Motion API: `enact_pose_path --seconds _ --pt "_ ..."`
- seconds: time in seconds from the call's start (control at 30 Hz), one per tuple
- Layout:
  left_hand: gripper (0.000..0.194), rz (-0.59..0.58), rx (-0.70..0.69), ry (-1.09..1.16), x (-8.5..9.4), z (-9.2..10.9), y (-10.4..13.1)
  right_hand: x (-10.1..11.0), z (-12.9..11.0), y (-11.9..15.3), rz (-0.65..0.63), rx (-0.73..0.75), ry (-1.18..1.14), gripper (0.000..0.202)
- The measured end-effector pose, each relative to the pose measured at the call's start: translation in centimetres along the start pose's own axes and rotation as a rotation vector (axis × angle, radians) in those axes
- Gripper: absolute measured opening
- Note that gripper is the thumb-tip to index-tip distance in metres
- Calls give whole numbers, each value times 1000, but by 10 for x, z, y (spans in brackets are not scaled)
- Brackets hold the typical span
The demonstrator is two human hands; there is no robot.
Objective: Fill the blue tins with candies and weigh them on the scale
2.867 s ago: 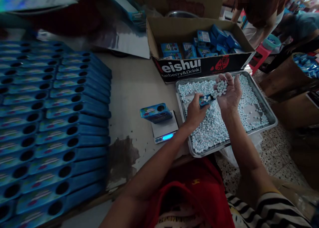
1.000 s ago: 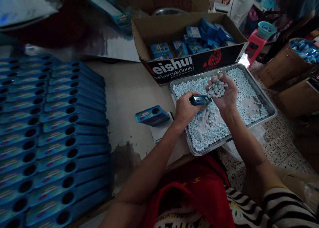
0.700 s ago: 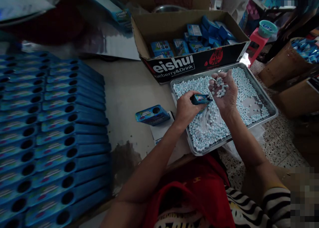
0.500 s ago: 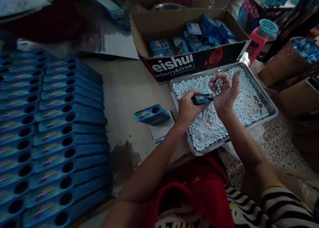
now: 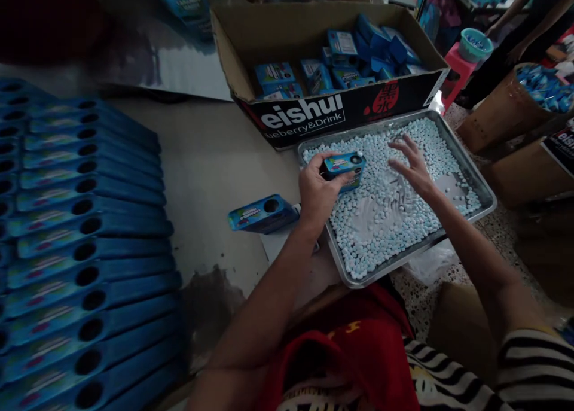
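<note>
My left hand [image 5: 317,186] is wrapped round a small blue candy box [image 5: 347,167], holding it tilted above the left part of a metal tray [image 5: 487,198]. The box has a round hole in its top face. Small pale blue and white candies [image 5: 381,246] cover most of the tray. Over the middle of the tray, my right hand [image 5: 412,166] has its fingers apart and shows no candies in it. Left of the tray, another blue candy box [image 5: 260,212] stands on a small white scale [image 5: 273,246], partly hidden behind my left forearm.
Rows of blue boxes with round holes [image 5: 89,255] fill the table's left side. Behind the tray stands a cardboard carton [image 5: 300,121] holding several blue boxes. A turquoise basin [image 5: 475,46] rests on a pink stool [image 5: 458,70], with a person [image 5: 538,28] nearby. Cartons [image 5: 488,118] stand at right.
The candies cupped in my right hand are gone, and that hand has turned over with its fingers spread. My left hand has tipped the box more upright and shifted slightly left.
</note>
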State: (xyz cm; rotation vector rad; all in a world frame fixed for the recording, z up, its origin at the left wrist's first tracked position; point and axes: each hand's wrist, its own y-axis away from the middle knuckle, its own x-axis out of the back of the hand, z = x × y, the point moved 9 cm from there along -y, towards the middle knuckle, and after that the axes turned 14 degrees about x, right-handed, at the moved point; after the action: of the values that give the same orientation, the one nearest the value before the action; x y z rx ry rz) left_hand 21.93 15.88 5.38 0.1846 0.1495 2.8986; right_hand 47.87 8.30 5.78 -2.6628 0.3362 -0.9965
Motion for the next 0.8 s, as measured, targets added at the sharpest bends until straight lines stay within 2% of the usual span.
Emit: enact_pose_path --seconds 0.07,0.13,0.17,0.27,0.37,0.43,0.5,0.57,0.6,0.67,0.73,0.8 --pt "41 66 -16 -24 11 1 -4 -20 31 -9 -183 3 236 119" --pt "41 102 -39 -46 17 3 -5 -50 43 -24 -312 58 392 129" --pt "41 107 -53 -51 18 4 -4 -64 43 -32 -336 85 456 128" --pt "43 76 -75 7 15 4 3 -91 28 -49 -319 136 571 100" --pt "43 -31 -3 137 3 -6 7 -104 6 -43 -351 201 571 63" --pt "46 -115 76 184 -8 -16 10 -99 2 -29 -358 165 546 45" --pt "49 -186 116 191 -18 -24 13 -79 10 -15 -263 9 488 34" --pt "49 -231 123 201 -25 -28 16 -50 27 1 -70 -235 285 27" --pt "48 -242 127 215 -28 -29 18 -38 35 9 36 -368 110 29" --pt "46 -238 135 249 -32 -31 21 -29 42 23 193 -567 -354 33" --pt "46 -228 130 250 -35 -28 26 -27 26 21 304 -594 -821 32" --pt "45 -209 107 207 -36 -22 31 -20 -4 10 396 -483 -1167 26"
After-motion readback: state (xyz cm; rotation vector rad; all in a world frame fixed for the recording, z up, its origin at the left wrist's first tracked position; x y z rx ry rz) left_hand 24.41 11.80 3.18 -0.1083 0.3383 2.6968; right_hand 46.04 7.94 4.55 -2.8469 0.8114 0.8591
